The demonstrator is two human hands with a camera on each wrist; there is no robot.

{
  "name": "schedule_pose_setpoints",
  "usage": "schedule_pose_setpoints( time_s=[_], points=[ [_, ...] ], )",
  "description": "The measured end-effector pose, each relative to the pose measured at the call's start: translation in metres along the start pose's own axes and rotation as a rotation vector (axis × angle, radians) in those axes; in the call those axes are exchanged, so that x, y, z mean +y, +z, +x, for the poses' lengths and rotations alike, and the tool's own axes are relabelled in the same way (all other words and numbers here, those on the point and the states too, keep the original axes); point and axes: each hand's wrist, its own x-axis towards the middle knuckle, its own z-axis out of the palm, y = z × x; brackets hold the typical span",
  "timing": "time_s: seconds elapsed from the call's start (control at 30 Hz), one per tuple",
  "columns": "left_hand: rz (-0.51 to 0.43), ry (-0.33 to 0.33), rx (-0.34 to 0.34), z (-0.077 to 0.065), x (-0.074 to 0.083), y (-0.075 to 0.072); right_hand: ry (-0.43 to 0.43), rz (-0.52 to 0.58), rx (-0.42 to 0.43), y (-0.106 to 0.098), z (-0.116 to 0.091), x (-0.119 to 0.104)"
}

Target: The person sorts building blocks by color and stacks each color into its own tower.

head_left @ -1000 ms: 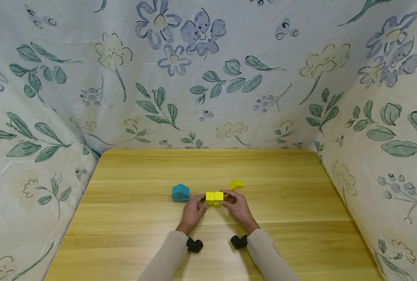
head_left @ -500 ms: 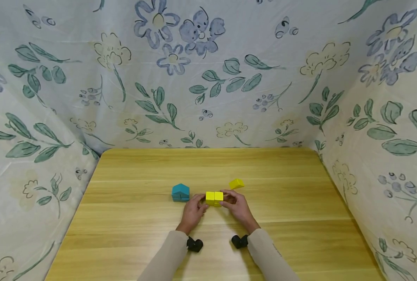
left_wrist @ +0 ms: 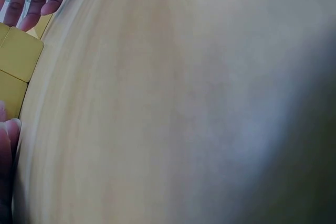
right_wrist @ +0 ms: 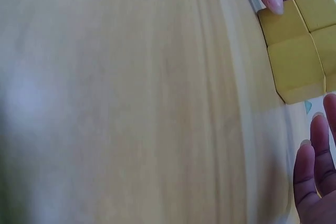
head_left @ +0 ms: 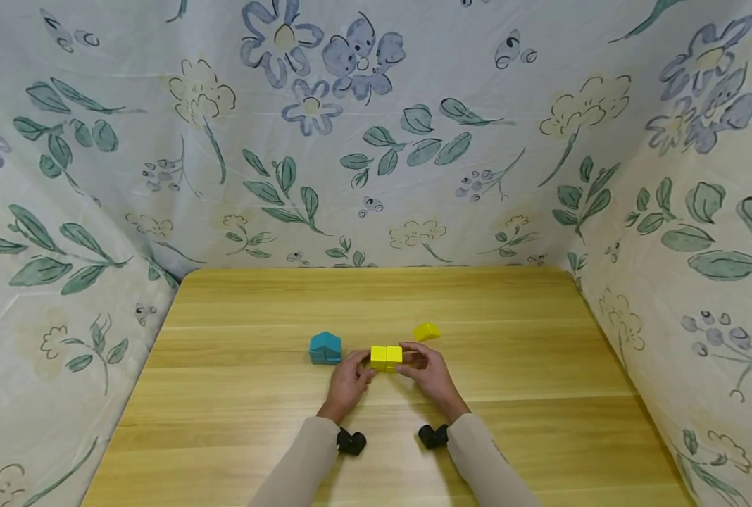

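Note:
Two yellow cubes sit side by side on a lower pair, making a small stack at mid-table. My left hand is at its left side, with the thumb on the near face of the lower left cube and fingers beside it, pinching it. At the right side, my right hand has its fingers spread and loosely bent. In the right wrist view these fingers mostly stand apart from the cubes; whether one tip touches is hard to tell. Behind the right hand lies a yellow triangular block.
Left of the left hand stands a blue block house, a triangular roof over smaller blocks. The wooden table meets a flowered cloth at the back and sides. Black wrist mounts sit inside both sleeves.

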Motion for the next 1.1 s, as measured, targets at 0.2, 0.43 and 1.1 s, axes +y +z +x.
schedule_pose_setpoints(
  time_s=[0.2, 0.43, 1.1],
  points=[
    [0.009, 0.007, 0.002, -0.001, -0.001, 0.001, 0.016, 0.000, 0.070, -0.014, -0.002, 0.013],
    [0.018, 0.008, 0.001, -0.001, -0.001, 0.000, 0.070, 0.030, 0.254, -0.039, 0.011, 0.046],
    [0.005, -0.036, -0.010, 0.000, -0.001, 0.001, 0.068, -0.090, 0.254, -0.060, 0.052, 0.057]
  ],
)
